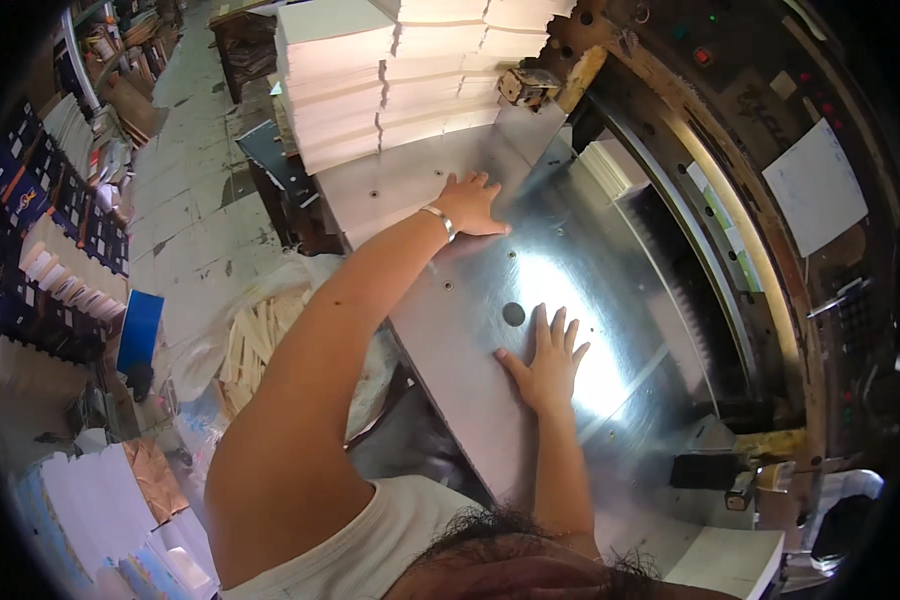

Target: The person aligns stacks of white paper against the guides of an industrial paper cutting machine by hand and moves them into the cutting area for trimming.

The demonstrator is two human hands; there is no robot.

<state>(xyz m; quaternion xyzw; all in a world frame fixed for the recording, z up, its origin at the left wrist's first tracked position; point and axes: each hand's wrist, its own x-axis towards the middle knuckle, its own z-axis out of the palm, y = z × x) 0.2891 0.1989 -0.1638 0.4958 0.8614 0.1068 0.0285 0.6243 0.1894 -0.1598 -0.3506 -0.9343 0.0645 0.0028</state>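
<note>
While both hands lie spread and flat on the bare steel table (470,330) of the paper cutter, left hand (470,205) at twelve o'clock of the right hand (548,365), the white paper stacks (390,80) wait unloaded at eleven o'clock.

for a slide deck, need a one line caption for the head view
Both hands, left hand and right hand, rest flat on a shiny metal machine table beside stacked white paper.

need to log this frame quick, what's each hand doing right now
Left hand: open, palm flat on the metal table, holding nothing, near the paper stacks.
Right hand: open, fingers spread flat on the metal table, holding nothing.
</note>
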